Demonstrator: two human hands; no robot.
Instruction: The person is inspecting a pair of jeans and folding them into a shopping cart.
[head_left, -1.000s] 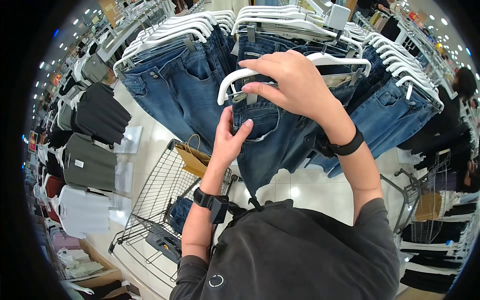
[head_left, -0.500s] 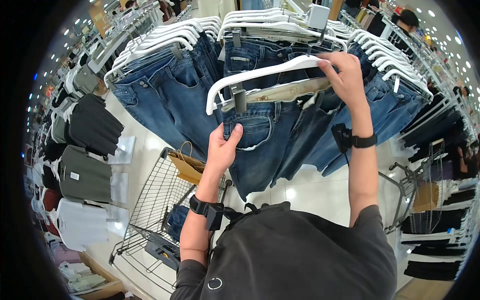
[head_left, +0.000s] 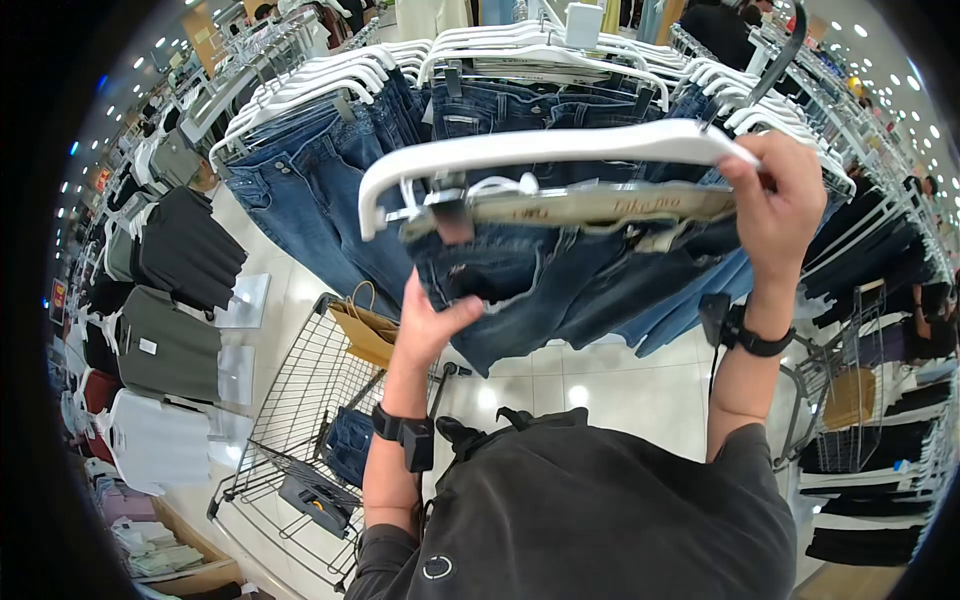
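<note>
1. Right hand (head_left: 785,195), upper right, raised: fingers curled closed around the white hanger (head_left: 540,150).
2. Left hand (head_left: 428,325), centre-left, reaching up: thumb and fingers pinch the jeans (head_left: 585,275).
3. Jeans hang mid-frame.

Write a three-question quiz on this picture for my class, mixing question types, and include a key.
1. True or false: the hanger in the right hand is black.
2. What does the left hand hold?
3. Fill in the blank: the wearer's wrists carry ____ black wristbands in all.

Key:
1. False; it is white.
2. The jeans.
3. Two.
</note>
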